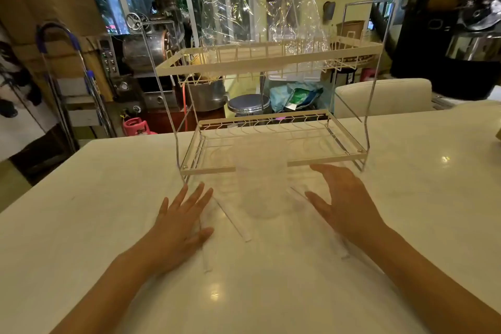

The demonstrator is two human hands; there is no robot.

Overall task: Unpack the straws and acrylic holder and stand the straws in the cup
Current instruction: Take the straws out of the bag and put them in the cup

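Hands are both over the pale table [379,225], palms down, fingers spread, gripping nothing. Left hand [180,228] lies flat on the surface, left of centre. Right hand [344,198] hovers at a slight tilt near the front right corner of the rack [271,141], fingers extended and loose; contact with the table cannot be confirmed.

Cup [260,179], clear and upright, stands on the table between the 2 hands, directly before the rack's lower tier. Its outline is blurred and its contents cannot be made out.

Straws: 1 wrapped straw [235,221] lies on the table running from beside the left fingertips toward the viewer, ending just left of the cup's base. A 2nd [206,257] lies partly under the left hand, its end showing below the thumb. Further pale strips, probably more wrapped straws, lie beside the right hand [298,194], too faint to count.

Rack has 2 tiers in a wire frame and stands at the table's far middle. Crumpled clear film [292,24] sits on the top tier.

Acrylic holder: cannot be identified with certainty in this view.
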